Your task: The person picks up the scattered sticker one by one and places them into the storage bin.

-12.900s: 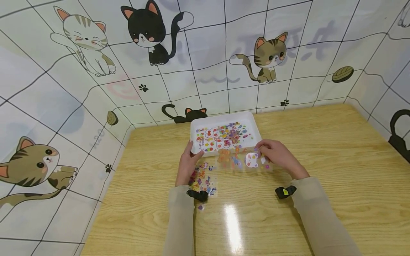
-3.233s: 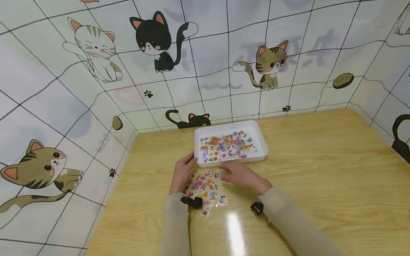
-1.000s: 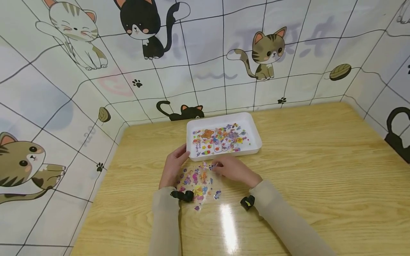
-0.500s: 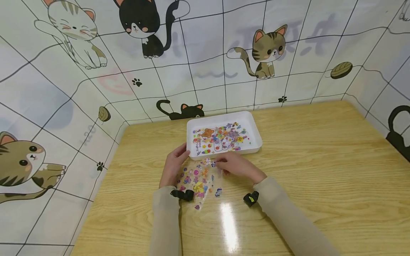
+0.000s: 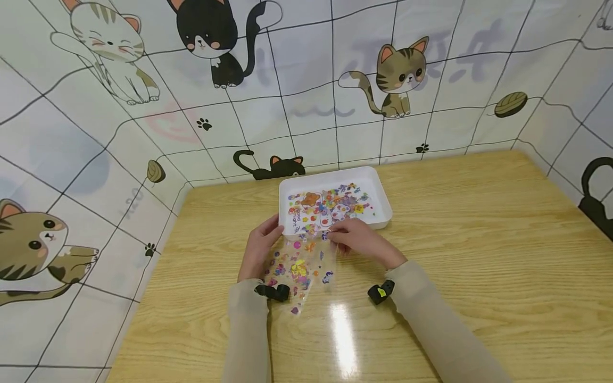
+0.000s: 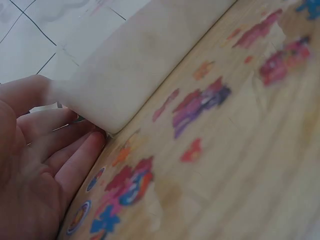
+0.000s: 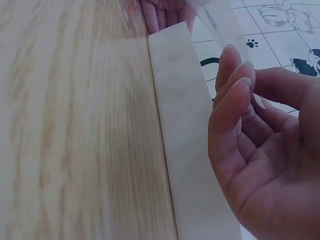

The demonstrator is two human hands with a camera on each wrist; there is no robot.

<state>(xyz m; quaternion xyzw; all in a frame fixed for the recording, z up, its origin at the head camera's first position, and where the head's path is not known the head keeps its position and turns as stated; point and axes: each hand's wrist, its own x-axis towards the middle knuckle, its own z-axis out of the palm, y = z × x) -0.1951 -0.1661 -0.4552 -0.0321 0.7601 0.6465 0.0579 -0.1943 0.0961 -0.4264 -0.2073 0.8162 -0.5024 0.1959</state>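
Note:
A white tray (image 5: 381, 207) stands on the table near the wall, with many colourful stickers inside, among them a brown bear sticker (image 5: 311, 199). My left hand (image 5: 258, 247) grips the tray's near left corner, thumb at the rim and fingers against the outer wall (image 6: 135, 60). Between thumb and fingertips my right hand (image 5: 359, 239) pinches the top edge of a clear sticker sheet (image 5: 299, 268) printed with small bright figures. That sheet's far edge is raised and overlaps the tray's near wall in the head view; its lower left part lies near my left wrist.
Under everything is a wooden table (image 5: 455, 223), with a bright light reflection in front of the sheet. A tiled-pattern wall covering (image 5: 311, 69) with cartoon cats rises right behind the tray and along both sides.
My right hand has moved up toward the tray, lifting the sticker sheet's far edge off the table. Earlier, another clear sticker piece with bears was held there. My left hand stays at the tray corner.

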